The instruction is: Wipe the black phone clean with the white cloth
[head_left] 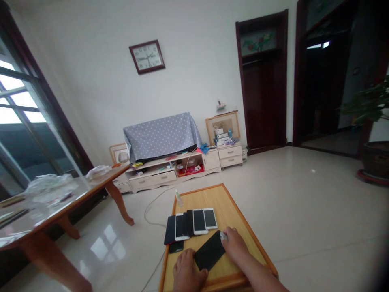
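Black glass-faced smartphone [209, 250] lies slantwise on the low pale-wood bench [235, 211] with orange edging, just below a row of white-framed and dark smartphones [199, 222]. Your right hand [235, 245] sits at its upper corner, its fingers [228, 235] closed narrowly on a small whitish wad [224, 237] that meets the glass; what the wad is made of is too small to tell. Your left hand [189, 271] lies at the phone's lower edge, its fingers [201, 276] flat and holding nothing that shows. You appear to be working over this one phone's face, and the next move seems to call for even pressure from the wad, with the left hand bracing the phone against sliding. Its dark surface shows no clear marks at this resolution. Beyond the row stands a clear spray bottle [178, 198].
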